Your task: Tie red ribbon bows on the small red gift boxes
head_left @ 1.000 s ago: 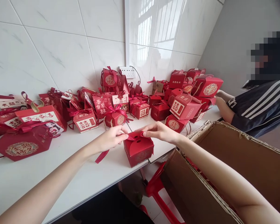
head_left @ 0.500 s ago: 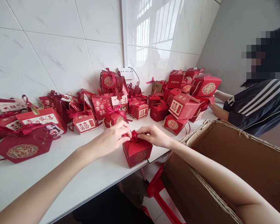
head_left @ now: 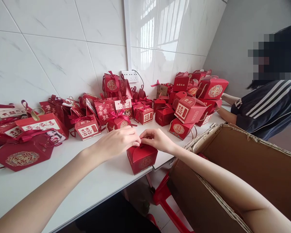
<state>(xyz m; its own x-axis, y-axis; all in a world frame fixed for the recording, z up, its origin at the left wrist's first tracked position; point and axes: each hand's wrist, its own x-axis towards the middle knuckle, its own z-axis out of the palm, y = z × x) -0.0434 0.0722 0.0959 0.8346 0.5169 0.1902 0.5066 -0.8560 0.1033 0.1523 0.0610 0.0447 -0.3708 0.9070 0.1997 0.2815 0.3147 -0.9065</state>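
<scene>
A small red gift box [head_left: 142, 160] with a folded lid and a faint round emblem stands at the table's front edge. Over its top, my left hand [head_left: 122, 139] and my right hand [head_left: 157, 140] meet with fingertips almost touching. Both are closed in a pinch on the red ribbon at the lid's peak; the fingers cover nearly all of it. Just behind my left hand sits a red box with a ribbon bow [head_left: 118, 121].
Many red gift boxes crowd the white table [head_left: 92, 184] along the tiled wall, some stacked at the right. An open cardboard carton [head_left: 252, 145] stands at the right, near a red plastic stool [head_left: 163, 197]. Another person in a striped sleeve [head_left: 271, 103] is at far right.
My two hands have drawn closer together over the box top, and the ribbon that showed between them is now mostly covered. The box has stayed in place.
</scene>
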